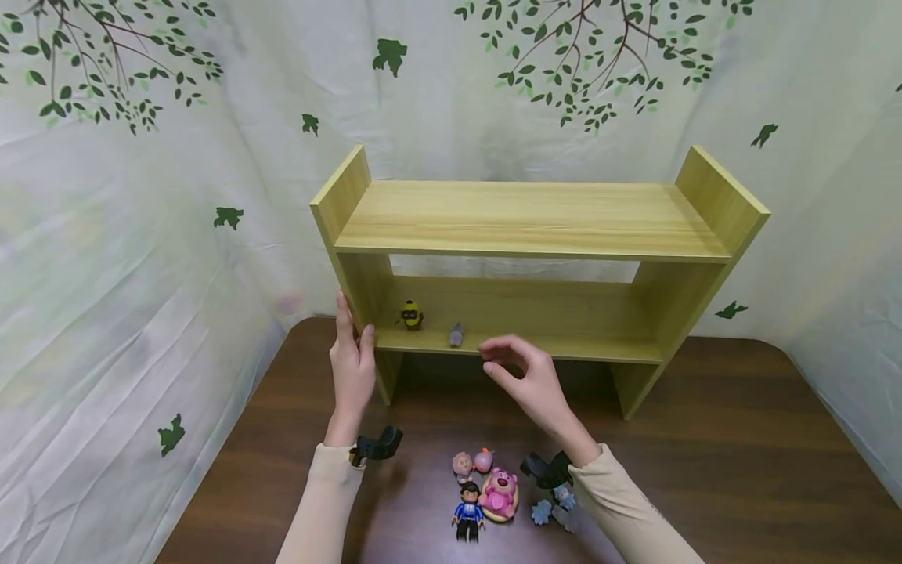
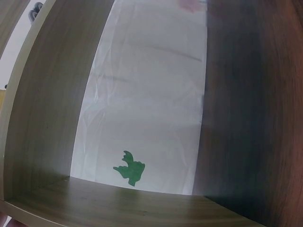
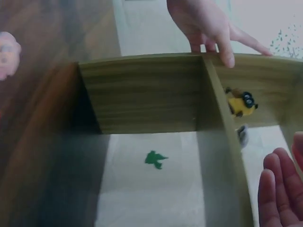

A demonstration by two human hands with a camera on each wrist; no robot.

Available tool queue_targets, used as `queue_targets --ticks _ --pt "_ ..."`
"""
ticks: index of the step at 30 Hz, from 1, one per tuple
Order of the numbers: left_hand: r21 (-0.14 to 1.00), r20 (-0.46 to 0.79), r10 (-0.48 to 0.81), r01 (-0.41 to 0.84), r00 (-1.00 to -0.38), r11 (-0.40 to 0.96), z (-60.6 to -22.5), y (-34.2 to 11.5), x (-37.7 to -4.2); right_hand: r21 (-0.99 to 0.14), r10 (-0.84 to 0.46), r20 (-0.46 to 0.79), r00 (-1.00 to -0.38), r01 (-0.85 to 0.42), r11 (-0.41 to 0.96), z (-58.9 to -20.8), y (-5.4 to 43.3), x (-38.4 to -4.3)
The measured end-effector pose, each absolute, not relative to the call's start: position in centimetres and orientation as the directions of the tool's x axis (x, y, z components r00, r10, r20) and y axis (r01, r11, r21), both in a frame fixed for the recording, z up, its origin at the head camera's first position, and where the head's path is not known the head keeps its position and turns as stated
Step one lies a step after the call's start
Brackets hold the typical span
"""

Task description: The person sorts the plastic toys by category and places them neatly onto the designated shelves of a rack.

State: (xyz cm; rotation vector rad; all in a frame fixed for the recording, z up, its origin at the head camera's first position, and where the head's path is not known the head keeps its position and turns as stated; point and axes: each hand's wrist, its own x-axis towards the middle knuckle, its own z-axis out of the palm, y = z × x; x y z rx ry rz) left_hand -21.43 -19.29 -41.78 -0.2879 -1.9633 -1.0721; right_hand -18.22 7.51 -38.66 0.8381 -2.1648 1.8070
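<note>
A two-tier wooden shelf (image 1: 532,215) stands on the dark table. My left hand (image 1: 352,368) holds its left side panel, the thumb at the front edge and the fingers along the outside; the right wrist view shows this hand (image 3: 206,23) too. On the lower board sit a yellow minion figure (image 1: 411,315) with dark goggles and a small grey figure (image 1: 456,335), whose kind I cannot tell. Just right of the grey figure, at the board's front edge, is my right hand (image 1: 528,380), its fingers loosely bent with nothing between thumb and fingertips.
Before the shelf lie a pink bear figure (image 1: 500,493) on a yellow base, a toy figure in blue (image 1: 468,513), two small pinkish figures (image 1: 463,464) and several bluish-grey ones (image 1: 541,512) under the right forearm. A leaf-patterned cloth (image 1: 437,110) hangs behind.
</note>
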Motion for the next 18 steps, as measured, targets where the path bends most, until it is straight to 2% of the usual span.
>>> queue_targets --ticks 8,18 --pt "0.581 0.771 -0.186 0.552 -0.609 0.598 -42.0 -19.3 -21.4 -0.775 -0.308 0.529 -0.791 -0.598 0.203 -38.1 6.1 -20.7" --pt "0.574 0.778 -0.177 0.569 -0.602 0.589 -41.7 -19.3 -21.3 -0.791 -0.355 0.438 -0.826 -0.542 0.284 -37.1 5.1 -21.9"
